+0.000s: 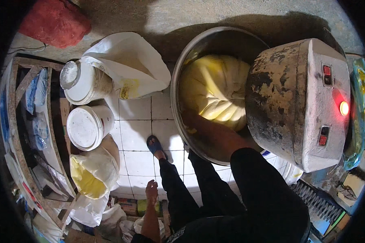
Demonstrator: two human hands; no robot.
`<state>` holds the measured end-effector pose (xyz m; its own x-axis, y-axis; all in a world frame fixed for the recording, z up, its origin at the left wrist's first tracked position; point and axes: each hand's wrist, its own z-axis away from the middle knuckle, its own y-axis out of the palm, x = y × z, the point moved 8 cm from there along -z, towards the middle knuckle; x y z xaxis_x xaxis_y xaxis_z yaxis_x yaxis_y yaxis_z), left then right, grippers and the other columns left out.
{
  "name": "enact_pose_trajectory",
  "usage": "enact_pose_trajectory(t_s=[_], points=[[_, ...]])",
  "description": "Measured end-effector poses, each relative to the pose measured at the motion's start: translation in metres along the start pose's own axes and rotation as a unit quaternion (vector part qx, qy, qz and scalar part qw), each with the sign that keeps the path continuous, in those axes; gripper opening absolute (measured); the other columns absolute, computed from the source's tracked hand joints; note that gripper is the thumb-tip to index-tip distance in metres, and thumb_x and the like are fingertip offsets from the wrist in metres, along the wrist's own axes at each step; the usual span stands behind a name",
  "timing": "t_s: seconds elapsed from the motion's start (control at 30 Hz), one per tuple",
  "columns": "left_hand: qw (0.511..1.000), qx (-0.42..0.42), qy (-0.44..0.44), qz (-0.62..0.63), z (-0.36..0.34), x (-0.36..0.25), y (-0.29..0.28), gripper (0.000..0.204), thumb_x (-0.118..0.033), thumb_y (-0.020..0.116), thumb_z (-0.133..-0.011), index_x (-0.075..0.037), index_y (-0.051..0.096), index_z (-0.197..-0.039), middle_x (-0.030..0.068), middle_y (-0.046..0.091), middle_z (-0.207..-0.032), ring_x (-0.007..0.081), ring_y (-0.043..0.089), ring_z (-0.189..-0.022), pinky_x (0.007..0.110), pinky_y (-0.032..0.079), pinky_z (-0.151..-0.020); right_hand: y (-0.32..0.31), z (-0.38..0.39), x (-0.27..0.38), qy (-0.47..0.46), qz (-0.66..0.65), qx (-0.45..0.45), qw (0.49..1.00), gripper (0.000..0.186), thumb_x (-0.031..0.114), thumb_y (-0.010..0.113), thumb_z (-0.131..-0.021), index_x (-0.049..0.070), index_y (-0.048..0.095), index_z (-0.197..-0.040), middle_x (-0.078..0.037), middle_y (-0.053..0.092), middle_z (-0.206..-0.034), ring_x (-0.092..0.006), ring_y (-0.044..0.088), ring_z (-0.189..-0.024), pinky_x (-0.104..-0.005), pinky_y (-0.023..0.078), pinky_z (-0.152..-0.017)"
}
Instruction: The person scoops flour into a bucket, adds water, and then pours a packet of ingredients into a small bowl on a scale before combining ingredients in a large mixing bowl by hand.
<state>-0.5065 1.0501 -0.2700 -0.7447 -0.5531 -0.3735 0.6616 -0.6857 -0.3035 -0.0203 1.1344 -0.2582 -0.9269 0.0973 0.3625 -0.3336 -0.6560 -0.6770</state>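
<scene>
A big mass of pale yellow dough (215, 81) lies folded in a wide metal mixing bowl (175, 93) under a mixer head (286, 93). My right arm reaches over the near rim, and my right hand (192, 121) is against the dough's near left side. Shadow and the dough hide its fingers, so their grip does not show. Low beside my leg hangs my left hand (151, 192), holding nothing, its fingers loosely extended above the tiled floor (138, 162).
A glowing red lamp and switches sit on the mixer's white panel (326, 105). To the left stand two white lidded buckets (84, 127), an open white sack (127, 60) and a bag with yellow lining (87, 180). A wooden shelf (52, 133) lines the left edge.
</scene>
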Motion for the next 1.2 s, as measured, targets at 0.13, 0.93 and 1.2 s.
enact_pose_trajectory(t_s=[0.13, 0.93, 1.2], points=[[0.999, 0.0, -0.032, 0.029, 0.001, 0.004, -0.006, 0.039, -0.02, 0.062, -0.09, -0.002, 0.056, -0.124, 0.0092, 0.065, -0.104, 0.0169, 0.059, -0.096, 0.031, 0.051, -0.073, -0.003, 0.003, -0.003, 0.033, -0.053, -0.035, 0.997, 0.028, 0.02, 0.05, -0.091, 0.003, 0.064, -0.109, -0.018, 0.067, -0.107, -0.035, 0.065, -0.102, -0.0456, 0.051, -0.089], [0.992, -0.024, -0.023, 0.121, -0.006, -0.019, 0.002, 0.032, -0.021, 0.059, -0.092, -0.004, 0.059, -0.118, 0.0041, 0.064, -0.099, 0.0114, 0.058, -0.082, 0.026, 0.046, -0.065, -0.038, -0.001, -0.009, 0.072, -0.09, -0.049, 0.992, 0.027, 0.019, 0.051, -0.091, 0.003, 0.064, -0.107, -0.018, 0.066, -0.106, -0.0344, 0.064, -0.099, -0.0453, 0.051, -0.087], [0.987, -0.006, -0.024, 0.162, -0.004, -0.018, 0.01, 0.036, -0.022, 0.061, -0.088, -0.003, 0.059, -0.119, 0.0096, 0.064, -0.106, 0.0164, 0.059, -0.087, 0.03, 0.048, -0.07, -0.059, -0.024, -0.004, 0.073, -0.083, -0.045, 0.993, 0.026, 0.019, 0.051, -0.091, 0.003, 0.064, -0.107, -0.018, 0.066, -0.105, -0.0342, 0.064, -0.099, -0.0452, 0.051, -0.087]])
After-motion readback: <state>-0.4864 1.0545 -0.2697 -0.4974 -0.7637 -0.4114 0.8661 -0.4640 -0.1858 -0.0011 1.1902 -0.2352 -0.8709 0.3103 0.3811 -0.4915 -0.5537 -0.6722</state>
